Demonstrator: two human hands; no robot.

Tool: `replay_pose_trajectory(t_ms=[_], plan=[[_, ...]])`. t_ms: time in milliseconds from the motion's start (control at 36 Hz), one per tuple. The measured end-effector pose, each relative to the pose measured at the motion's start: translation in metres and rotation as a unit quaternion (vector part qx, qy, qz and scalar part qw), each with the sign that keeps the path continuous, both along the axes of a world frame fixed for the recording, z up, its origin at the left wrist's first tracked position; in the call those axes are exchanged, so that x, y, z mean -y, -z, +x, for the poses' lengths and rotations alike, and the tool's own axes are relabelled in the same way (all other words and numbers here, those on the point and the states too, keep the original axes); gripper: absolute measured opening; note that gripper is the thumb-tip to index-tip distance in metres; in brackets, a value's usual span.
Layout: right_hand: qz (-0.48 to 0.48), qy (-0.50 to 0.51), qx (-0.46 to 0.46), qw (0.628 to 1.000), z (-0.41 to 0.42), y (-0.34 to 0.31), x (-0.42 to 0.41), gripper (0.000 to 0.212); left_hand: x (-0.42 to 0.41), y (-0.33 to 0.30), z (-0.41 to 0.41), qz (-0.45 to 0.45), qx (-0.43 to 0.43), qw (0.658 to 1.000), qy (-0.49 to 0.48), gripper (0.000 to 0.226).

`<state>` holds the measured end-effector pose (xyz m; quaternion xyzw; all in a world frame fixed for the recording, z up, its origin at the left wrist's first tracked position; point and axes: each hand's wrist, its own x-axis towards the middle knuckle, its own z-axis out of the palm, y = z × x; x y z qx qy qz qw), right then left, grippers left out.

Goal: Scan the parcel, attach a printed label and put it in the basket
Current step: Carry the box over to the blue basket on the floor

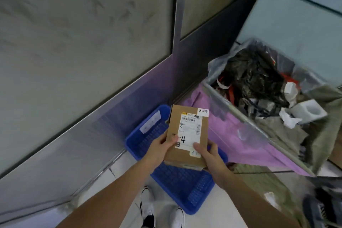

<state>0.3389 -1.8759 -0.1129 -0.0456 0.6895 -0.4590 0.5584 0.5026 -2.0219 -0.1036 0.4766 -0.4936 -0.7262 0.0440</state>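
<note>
A brown cardboard parcel point(187, 135) is held above a blue plastic basket point(177, 183) that stands on the floor. The parcel's top carries a white shipping label point(189, 129) with barcodes, a handwritten "4", and a small white sticker at its upper right corner. My left hand point(159, 149) grips the parcel's left edge, thumb on the label. My right hand point(211, 155) grips the lower right corner, thumb on top. The basket looks empty apart from a white tag on its far wall.
A transparent waste bin point(262, 131) lined with plastic, full of dark wrapping, paper and scraps, stands right of the basket. A frosted glass wall with a metal base point(103, 116) runs along the left. My shoes point(148, 207) stand on the pale floor below.
</note>
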Motion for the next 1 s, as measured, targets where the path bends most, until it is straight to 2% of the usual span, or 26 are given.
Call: replay_pose_trajectory(t_ms=[278,444,639,694,778,861,917,1000], plan=[[0.040,0.007,0.006,0.999,-0.011,0.163,0.048,0.078,0.044,0.186,-0.013,0.043,0.018,0.999,-0.014,0.095],[0.060,-0.011,0.008,0.998,-0.019,0.236,0.049,0.090,0.034,0.271,-0.015,0.079,0.015,0.997,-0.023,0.057],[0.084,-0.035,0.009,0.996,-0.028,0.307,0.038,0.095,0.015,0.338,-0.017,0.095,0.016,0.995,-0.039,0.044],[0.091,-0.046,0.010,0.995,-0.031,0.324,0.037,0.089,0.012,0.354,-0.020,0.089,0.024,0.995,-0.048,0.044],[0.106,-0.074,0.003,0.992,-0.036,0.352,0.036,0.074,0.007,0.377,-0.026,0.080,0.034,0.995,-0.054,0.059],[0.117,-0.104,-0.014,0.988,-0.041,0.385,0.037,0.067,0.003,0.405,-0.030,0.055,0.047,0.996,-0.042,0.046],[0.135,-0.109,-0.028,0.984,-0.042,0.408,0.039,0.078,0.001,0.424,-0.030,0.047,0.061,0.996,-0.047,0.041],[0.154,-0.109,-0.042,0.981,-0.042,0.443,0.042,0.092,0.001,0.454,-0.029,0.045,0.071,0.995,-0.046,0.048]])
